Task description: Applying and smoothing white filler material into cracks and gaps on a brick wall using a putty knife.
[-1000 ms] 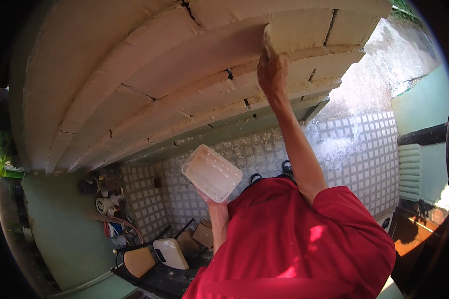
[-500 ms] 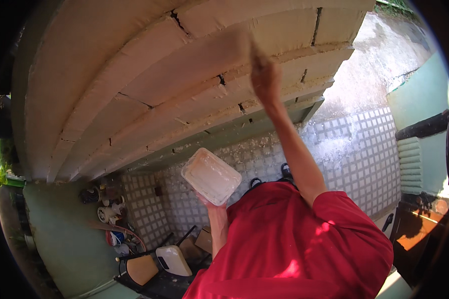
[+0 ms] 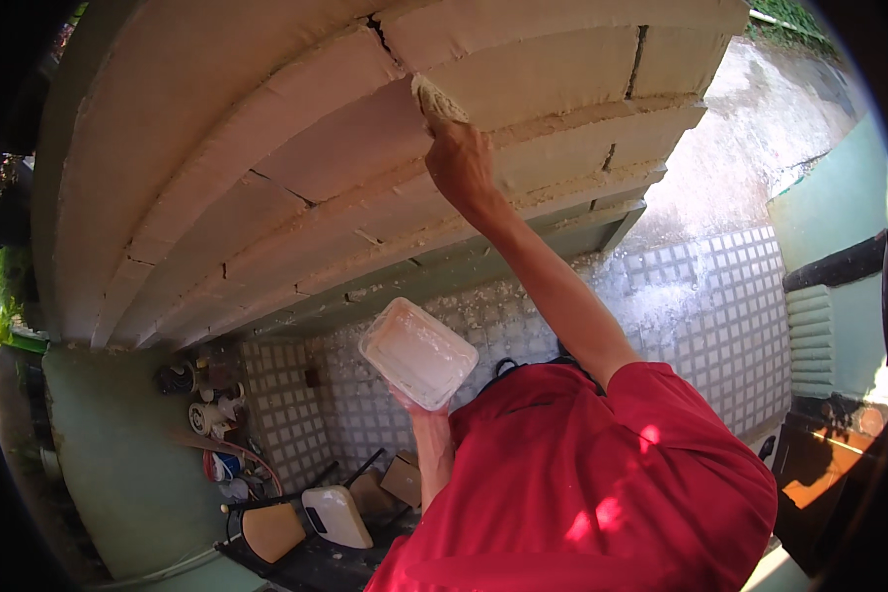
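Observation:
My right hand (image 3: 461,163) reaches up to the pale block wall (image 3: 543,79). It is closed around a short, whitish, paste-caked brush (image 3: 436,99); its tip is at the wall just below a dark vertical gap (image 3: 380,39). Its exact shape is partly hidden by the fingers. Lower down, my left hand (image 3: 422,403) supports a rectangular translucent plastic tub (image 3: 419,353) from underneath. Whitish-pink residue coats the tub's inside. Most of the left fingers are hidden behind it.
Rows of wall blocks have ledges and dark cracks (image 3: 636,61). The tiled floor (image 3: 725,286) has white splashes. At lower left stand a chair with a tan back (image 3: 272,533), a white flat object (image 3: 337,516), cardboard boxes (image 3: 402,481) and buckets (image 3: 204,418). A green wall (image 3: 128,454) is behind.
My right hand has moved left along the wall with the brush, which has come to the gap between blocks. The left hand and tub have stayed almost still.

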`<state>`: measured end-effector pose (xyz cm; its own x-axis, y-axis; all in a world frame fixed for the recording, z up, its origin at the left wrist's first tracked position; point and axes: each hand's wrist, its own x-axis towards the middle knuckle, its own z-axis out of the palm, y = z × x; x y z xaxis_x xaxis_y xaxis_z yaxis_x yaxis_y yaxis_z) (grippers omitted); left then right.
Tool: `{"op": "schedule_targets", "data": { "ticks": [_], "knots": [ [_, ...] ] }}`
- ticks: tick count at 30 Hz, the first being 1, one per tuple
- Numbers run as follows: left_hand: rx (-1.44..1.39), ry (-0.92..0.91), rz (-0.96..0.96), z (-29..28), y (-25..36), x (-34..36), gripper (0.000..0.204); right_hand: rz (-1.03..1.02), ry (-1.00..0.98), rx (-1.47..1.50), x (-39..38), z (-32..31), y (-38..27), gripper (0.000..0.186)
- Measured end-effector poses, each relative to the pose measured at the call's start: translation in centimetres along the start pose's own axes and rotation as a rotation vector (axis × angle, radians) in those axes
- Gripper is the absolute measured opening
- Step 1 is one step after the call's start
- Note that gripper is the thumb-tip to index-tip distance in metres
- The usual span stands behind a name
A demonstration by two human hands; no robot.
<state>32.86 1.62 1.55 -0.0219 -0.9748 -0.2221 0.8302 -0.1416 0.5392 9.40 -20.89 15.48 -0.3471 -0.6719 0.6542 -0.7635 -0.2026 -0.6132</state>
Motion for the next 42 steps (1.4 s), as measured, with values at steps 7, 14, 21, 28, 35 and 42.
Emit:
{"op": "schedule_targets", "data": {
  "ticks": [7,14,21,28,35,42],
  "knots": [
    [-0.047,-0.053,-0.023,-0.4,0.6,-0.2,0.063,0.317,0.169,0.173,0.3,-6.4,6.4,0.042],
    [-0.031,-0.003,-0.049,-0.3,-0.1,-0.5,0.062,0.419,0.221,0.058,-1.1,-1.4,4.9,0.030],
    [-0.106,0.038,-0.059,-0.5,1.1,-1.1,0.061,0.202,0.118,0.267,-5.2,-1.7,3.5,0.036],
    [-0.054,0.075,-0.037,-2.2,2.2,-2.0,0.064,-0.248,0.262,-0.127,-2.9,-1.9,8.3,0.057],
    [-0.104,0.054,-0.022,-3.1,3.4,-1.9,0.061,-0.180,0.078,-0.212,-3.3,2.0,9.6,0.072],
    [-0.081,0.087,-0.001,-4.2,4.1,-1.0,0.064,-0.202,-0.064,-0.243,-4.5,0.3,9.2,0.066]
  ]
}}
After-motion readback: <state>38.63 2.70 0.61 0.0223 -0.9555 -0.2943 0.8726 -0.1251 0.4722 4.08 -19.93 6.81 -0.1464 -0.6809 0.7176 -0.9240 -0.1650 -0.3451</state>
